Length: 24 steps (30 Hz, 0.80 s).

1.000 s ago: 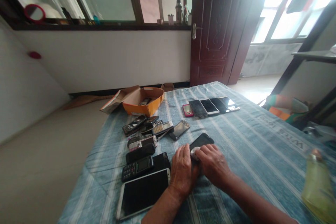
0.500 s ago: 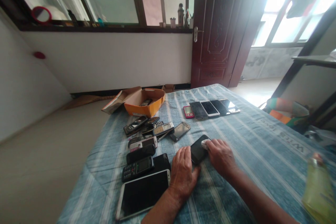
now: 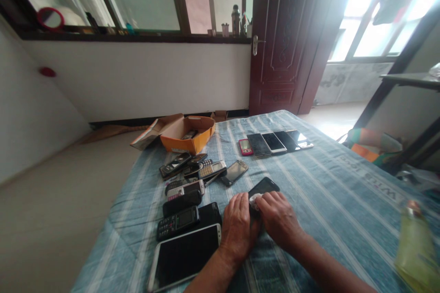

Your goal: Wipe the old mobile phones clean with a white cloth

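Note:
A black smartphone (image 3: pixel 266 185) lies on the blue striped cloth (image 3: pixel 316 219) in front of me. Wrapped around its left edge, my left hand (image 3: pixel 238 226) steadies it; its thumb side is partly hidden behind my right hand. My right hand (image 3: pixel 280 215) pinches a crumpled white wipe (image 3: pixel 255 201) and presses it on the phone's screen, close to my left fingers. Left of my hands lies a large white-framed smartphone (image 3: pixel 187 256), with a black keypad phone (image 3: pixel 178 222) just beyond it. A grey touchscreen phone (image 3: pixel 234 173) rests a little farther back.
An open orange box (image 3: pixel 192 142) stands at the far left of the cloth, behind a heap of old phones (image 3: pixel 185 188). Several phones line up at the back, starting with a pink phone (image 3: pixel 245 147). A yellow-green bottle (image 3: pixel 414 249) is at the right.
My right hand, with the wipe, has slid left and toward me across the screen, nearer to my left hand. The phone's top has turned slightly to the right.

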### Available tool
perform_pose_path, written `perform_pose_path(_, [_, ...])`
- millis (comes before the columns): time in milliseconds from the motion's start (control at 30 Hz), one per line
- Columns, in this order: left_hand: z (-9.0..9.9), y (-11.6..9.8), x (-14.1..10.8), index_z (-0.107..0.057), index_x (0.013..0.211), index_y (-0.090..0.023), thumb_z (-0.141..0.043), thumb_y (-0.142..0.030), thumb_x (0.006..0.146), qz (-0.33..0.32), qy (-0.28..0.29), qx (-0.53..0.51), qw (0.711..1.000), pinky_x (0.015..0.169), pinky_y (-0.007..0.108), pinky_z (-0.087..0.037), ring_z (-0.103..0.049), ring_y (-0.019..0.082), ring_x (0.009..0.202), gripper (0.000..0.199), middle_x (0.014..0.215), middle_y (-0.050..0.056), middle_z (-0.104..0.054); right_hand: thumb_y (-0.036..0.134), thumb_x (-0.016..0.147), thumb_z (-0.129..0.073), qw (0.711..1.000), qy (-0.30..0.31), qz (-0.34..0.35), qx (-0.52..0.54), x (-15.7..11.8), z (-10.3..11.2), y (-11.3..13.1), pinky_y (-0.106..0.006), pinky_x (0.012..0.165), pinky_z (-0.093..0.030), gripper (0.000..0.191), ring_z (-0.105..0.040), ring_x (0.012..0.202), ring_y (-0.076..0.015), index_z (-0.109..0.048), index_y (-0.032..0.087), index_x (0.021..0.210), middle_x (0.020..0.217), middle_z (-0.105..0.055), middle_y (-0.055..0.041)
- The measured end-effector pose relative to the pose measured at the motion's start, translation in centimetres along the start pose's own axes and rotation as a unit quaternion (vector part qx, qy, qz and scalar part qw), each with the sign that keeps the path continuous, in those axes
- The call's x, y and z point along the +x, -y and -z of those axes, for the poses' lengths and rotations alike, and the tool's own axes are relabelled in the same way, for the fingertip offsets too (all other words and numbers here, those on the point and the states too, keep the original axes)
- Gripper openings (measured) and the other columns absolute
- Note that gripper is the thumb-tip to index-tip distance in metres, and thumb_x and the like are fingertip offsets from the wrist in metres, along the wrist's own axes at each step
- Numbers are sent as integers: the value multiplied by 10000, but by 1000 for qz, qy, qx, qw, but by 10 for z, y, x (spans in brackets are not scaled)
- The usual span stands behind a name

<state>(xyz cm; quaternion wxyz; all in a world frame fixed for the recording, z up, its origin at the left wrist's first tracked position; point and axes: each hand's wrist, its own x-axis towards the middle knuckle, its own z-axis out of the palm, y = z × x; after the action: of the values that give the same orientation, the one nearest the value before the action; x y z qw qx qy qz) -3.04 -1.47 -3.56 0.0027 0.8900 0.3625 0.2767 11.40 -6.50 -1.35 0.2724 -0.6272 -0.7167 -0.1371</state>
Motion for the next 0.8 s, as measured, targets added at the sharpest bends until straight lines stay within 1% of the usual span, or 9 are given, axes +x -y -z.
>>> perform_pose_path(100, [1, 0, 0, -468, 1291, -55, -571, -342, 826, 7, 13, -10, 1000, 966, 480, -495, -554, 333, 1178, 556, 1237, 206, -601, 127, 859, -544, 999, 5, -25, -32, 2, 0, -13, -318, 697, -277, 115, -463, 725, -193, -614, 208, 816, 747, -585, -19])
perform_pose_path(233, [4, -3, 0, -449, 1315, -84, -586, -249, 784, 20, 27, -27, 999, 1000, 487, -471, -523, 325, 1222, 573, 1283, 188, -576, 142, 892, -519, 994, 24, -73, -81, 5, 3, -33, -318, 701, -277, 141, -497, 751, -195, -643, 208, 908, 784, -614, -27])
perform_pose_path(333, [4, -5, 1, -457, 1307, -87, -594, -228, 763, 32, 29, -31, 999, 1004, 487, -468, -523, 321, 1221, 578, 1273, 180, -579, 156, 911, -504, 989, 31, -104, -104, 5, 4, -45, -316, 693, -274, 158, -512, 750, -191, -649, 213, 931, 794, -625, -25])
perform_pose_path(433, [4, -6, 2, -461, 1302, -88, -607, -229, 758, 39, 27, -30, 998, 1006, 483, -466, -526, 319, 1216, 580, 1267, 175, -581, 163, 912, -509, 986, 34, -120, -110, 5, 2, -50, -312, 693, -277, 153, -517, 762, -194, -652, 213, 935, 805, -631, -26])
perform_pose_path(600, [3, -6, 2, -458, 1297, -97, -608, -255, 782, 35, 20, -24, 999, 994, 480, -469, -529, 319, 1206, 559, 1254, 170, -586, 153, 902, -517, 990, 31, -101, -95, 6, -3, -44, -318, 711, -298, 143, -513, 791, -209, -652, 194, 921, 832, -634, -45])
perform_pose_path(700, [1, -4, 2, -453, 1298, -92, -591, -327, 822, 21, 6, -25, 999, 977, 478, -477, -538, 320, 1191, 548, 1241, 182, -591, 139, 896, -517, 996, 23, -66, -50, 9, -8, -32, -314, 751, -322, 146, -516, 850, -212, -647, 190, 938, 897, -643, -56])
perform_pose_path(800, [-1, -1, 1, -450, 1299, -81, -557, -396, 853, 6, -8, -30, 999, 958, 478, -486, -554, 321, 1164, 556, 1223, 193, -598, 139, 905, -504, 999, 30, -21, 0, 14, -11, -18, -309, 796, -343, 156, -515, 911, -204, -639, 198, 956, 943, -643, -55])
